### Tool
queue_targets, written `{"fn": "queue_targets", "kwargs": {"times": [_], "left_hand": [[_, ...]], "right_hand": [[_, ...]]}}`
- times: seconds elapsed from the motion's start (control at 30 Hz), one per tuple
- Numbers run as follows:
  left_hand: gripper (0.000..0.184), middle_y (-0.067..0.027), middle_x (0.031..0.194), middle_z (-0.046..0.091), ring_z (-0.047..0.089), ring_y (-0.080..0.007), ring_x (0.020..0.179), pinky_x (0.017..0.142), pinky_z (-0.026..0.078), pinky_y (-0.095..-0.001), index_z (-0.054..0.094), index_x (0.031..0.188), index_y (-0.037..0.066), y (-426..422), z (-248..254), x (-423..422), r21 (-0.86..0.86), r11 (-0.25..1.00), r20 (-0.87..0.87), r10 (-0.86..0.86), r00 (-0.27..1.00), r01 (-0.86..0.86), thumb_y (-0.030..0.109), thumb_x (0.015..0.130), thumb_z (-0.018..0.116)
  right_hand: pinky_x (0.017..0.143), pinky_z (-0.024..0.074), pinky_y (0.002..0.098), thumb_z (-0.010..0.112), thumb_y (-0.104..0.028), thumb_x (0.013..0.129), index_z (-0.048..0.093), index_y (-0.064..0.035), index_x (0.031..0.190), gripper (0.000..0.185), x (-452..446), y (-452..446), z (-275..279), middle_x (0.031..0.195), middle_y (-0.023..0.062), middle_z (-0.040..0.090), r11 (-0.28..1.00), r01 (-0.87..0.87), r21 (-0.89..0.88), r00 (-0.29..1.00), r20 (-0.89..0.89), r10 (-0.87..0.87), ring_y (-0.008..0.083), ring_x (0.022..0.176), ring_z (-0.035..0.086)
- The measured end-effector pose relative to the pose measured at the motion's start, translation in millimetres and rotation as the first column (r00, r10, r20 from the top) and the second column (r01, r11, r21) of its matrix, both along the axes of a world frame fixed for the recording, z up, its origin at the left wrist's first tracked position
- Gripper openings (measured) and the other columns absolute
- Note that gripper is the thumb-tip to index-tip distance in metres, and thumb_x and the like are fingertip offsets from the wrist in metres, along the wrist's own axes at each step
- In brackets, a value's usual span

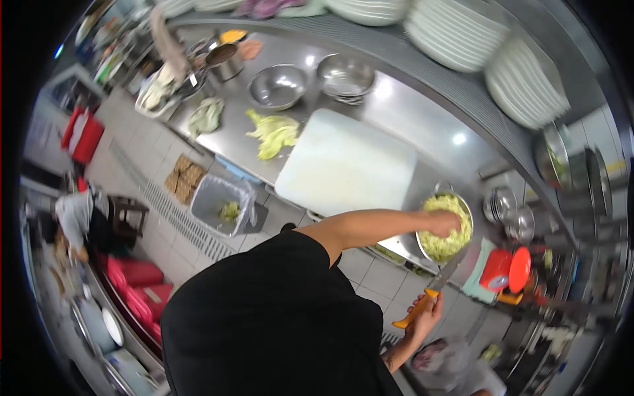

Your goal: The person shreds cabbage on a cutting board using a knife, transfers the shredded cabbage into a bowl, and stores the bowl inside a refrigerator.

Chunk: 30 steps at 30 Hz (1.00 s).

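Note:
My left hand (442,223) is down in a metal bowl (421,247) heaped with shredded cabbage (444,247). It touches the shreds, but its fingers cannot be made out clearly. Below the bowl, my right hand (426,313) is closed around the orange handle of a knife (447,271), whose wide blade points up toward the bowl's lower edge. A white cutting board (347,162) lies on the steel counter beside the bowl, under my left forearm. Loose cabbage leaves (273,134) rest on the counter past the board's far left end.
Metal bowls (278,86) and stacked strainers (345,76) stand behind the board. White plates (456,33) fill the shelf above. A red scale (496,270) sits right of the bowl. On the floor is a lined bin (218,210); another person (79,214) is at the far left.

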<state>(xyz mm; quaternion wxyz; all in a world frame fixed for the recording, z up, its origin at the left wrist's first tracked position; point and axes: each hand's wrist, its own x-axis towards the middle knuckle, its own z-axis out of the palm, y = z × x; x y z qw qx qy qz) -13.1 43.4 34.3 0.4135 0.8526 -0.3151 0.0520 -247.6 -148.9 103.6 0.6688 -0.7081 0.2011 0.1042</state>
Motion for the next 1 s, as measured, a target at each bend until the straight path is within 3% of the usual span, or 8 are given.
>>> {"fn": "queue_targets", "kwargs": {"times": [0.23, 0.27, 0.37, 0.47, 0.7, 0.77, 0.87, 1.0], "left_hand": [[0.028, -0.0118, 0.105, 0.070, 0.068, -0.0259, 0.090, 0.075, 0.056, -0.0366, 0.069, 0.114, 0.003, 176.8, 25.5, -83.6, -0.455, 0.822, 0.039, 0.403, 0.914, -0.343, 0.008, 0.087, 0.066], [0.031, -0.0115, 0.107, 0.070, 0.068, -0.0245, 0.085, 0.071, 0.057, -0.0347, 0.070, 0.113, 0.003, 230.0, 6.8, -101.7, -0.369, 0.744, -0.214, 0.516, 0.830, -0.558, 0.001, 0.082, 0.068], [0.037, -0.0210, 0.111, 0.068, 0.064, -0.0397, 0.096, 0.089, 0.053, -0.0453, 0.067, 0.117, 0.003, 389.1, -25.8, -165.3, 0.019, 0.485, 0.091, 0.870, 0.484, -0.874, 0.001, 0.082, 0.055], [0.050, -0.0173, 0.115, 0.066, 0.055, -0.0339, 0.118, 0.093, 0.050, -0.0479, 0.062, 0.126, 0.006, 471.6, -21.4, -192.5, 0.468, 0.279, 0.262, 0.862, 0.433, -0.839, -0.002, 0.077, 0.058], [0.031, -0.0070, 0.100, 0.069, 0.059, -0.0294, 0.112, 0.082, 0.050, -0.0469, 0.063, 0.114, 0.008, 541.5, -29.6, -188.0, 0.744, 0.370, 0.311, 0.546, 0.778, -0.557, 0.006, 0.084, 0.057], [0.025, -0.0077, 0.089, 0.069, 0.066, -0.0313, 0.092, 0.076, 0.050, -0.0456, 0.060, 0.107, 0.008, 544.6, 10.3, -191.0, 0.515, 0.630, -0.088, 0.714, 0.695, -0.582, 0.004, 0.082, 0.058], [0.024, -0.0099, 0.082, 0.068, 0.068, -0.0289, 0.078, 0.072, 0.051, -0.0418, 0.057, 0.104, 0.007, 546.4, 44.7, -189.9, 0.184, 0.748, -0.126, 0.662, 0.739, -0.638, 0.004, 0.082, 0.062], [0.025, -0.0076, 0.084, 0.070, 0.069, -0.0201, 0.079, 0.067, 0.054, -0.0341, 0.058, 0.106, 0.007, 503.1, 84.0, -176.3, -0.065, 0.713, -0.335, 0.644, 0.688, -0.698, 0.004, 0.083, 0.069]], "right_hand": [[0.048, 0.0475, 0.0271, 0.049, -0.016, 0.104, 0.041, -0.0091, 0.148, 0.046, 2.9, 21.7, 6.4, 0.089, 0.0077, 0.061, 0.997, 0.067, -0.041, 0.995, 0.077, -0.064, 0.0132, 0.068, 0.058], [0.048, 0.0475, 0.0271, 0.049, -0.016, 0.104, 0.041, -0.0091, 0.148, 0.046, -1.8, 30.2, 8.3, 0.089, 0.0077, 0.061, 0.996, 0.082, -0.046, 0.994, 0.078, -0.079, 0.0132, 0.068, 0.058], [0.048, 0.0475, 0.0272, 0.049, -0.017, 0.104, 0.041, -0.0079, 0.148, 0.046, -10.6, 66.7, 9.1, 0.088, 0.0076, 0.061, 0.995, 0.089, -0.042, 0.992, 0.091, -0.085, 0.0129, 0.067, 0.058], [0.048, 0.0475, 0.0272, 0.049, -0.017, 0.104, 0.040, -0.0067, 0.150, 0.048, -21.0, 110.9, 5.8, 0.088, 0.0076, 0.061, 0.996, 0.055, -0.067, 0.998, 0.039, -0.053, 0.0125, 0.065, 0.057], [0.050, 0.0471, 0.0267, 0.051, -0.016, 0.102, 0.042, -0.0052, 0.148, 0.048, -25.4, 220.7, 18.5, 0.089, 0.0076, 0.063, 0.982, -0.180, -0.054, 0.981, 0.057, 0.183, 0.0125, 0.066, 0.057], [0.050, 0.0477, 0.0261, 0.051, -0.014, 0.102, 0.042, -0.0029, 0.148, 0.048, -30.0, 238.5, 23.2, 0.090, 0.0080, 0.063, 0.978, -0.209, -0.023, 0.976, 0.053, 0.210, 0.0120, 0.067, 0.058], [0.049, 0.0475, 0.0248, 0.051, -0.014, 0.102, 0.043, -0.0018, 0.148, 0.048, -27.9, 248.3, 18.6, 0.089, 0.0069, 0.062, 0.966, -0.253, -0.050, 0.967, 0.021, 0.255, 0.0103, 0.067, 0.057], [0.048, 0.0466, 0.0241, 0.054, -0.015, 0.101, 0.047, -0.0023, 0.143, 0.045, -15.2, 247.2, 16.0, 0.088, 0.0069, 0.062, 0.964, -0.261, -0.052, 0.963, 0.051, 0.264, 0.0091, 0.066, 0.056]]}}
